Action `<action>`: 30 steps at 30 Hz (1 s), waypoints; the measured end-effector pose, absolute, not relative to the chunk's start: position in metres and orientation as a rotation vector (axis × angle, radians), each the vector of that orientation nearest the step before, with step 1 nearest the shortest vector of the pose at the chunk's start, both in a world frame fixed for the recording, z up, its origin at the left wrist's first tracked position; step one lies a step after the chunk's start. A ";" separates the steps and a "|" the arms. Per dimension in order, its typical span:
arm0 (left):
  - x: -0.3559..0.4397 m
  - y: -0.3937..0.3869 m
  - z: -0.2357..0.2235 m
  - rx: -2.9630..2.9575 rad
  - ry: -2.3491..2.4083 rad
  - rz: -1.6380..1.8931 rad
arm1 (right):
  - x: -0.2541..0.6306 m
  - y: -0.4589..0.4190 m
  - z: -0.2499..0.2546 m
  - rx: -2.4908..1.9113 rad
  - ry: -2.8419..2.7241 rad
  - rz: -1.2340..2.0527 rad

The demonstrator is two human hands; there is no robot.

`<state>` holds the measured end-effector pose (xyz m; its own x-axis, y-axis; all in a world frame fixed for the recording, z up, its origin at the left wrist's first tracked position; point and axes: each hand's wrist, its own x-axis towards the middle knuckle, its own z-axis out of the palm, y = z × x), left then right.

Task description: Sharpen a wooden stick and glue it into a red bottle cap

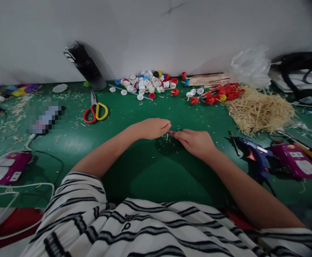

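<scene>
My left hand (153, 128) is closed in a pinch above the middle of the green table, its fingertips pointing right. Facing it, my right hand (195, 141) has its fingers drawn together, and the fingertips of both hands almost meet. A short pale sliver (167, 136) shows just under the left fingertips; whether either hand grips it I cannot tell. Whatever lies inside the fingers is too small or hidden to name. Small pale shavings (169, 142) are scattered on the table below the hands.
Scissors (95, 109) and a black bottle (87, 66) stand left of a pile of bottle caps (145, 84). Sticks (208, 80), red caps (222, 93), shredded straw (260, 110) and a blue glue gun (257, 153) lie right. A corded purple power strip (11, 167) is left.
</scene>
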<state>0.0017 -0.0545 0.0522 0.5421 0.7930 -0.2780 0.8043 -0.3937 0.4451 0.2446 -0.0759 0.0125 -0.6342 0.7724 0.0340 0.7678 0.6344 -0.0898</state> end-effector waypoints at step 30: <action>-0.003 -0.048 0.046 2.159 1.237 0.047 | 0.244 -0.082 0.021 -1.339 -2.940 0.218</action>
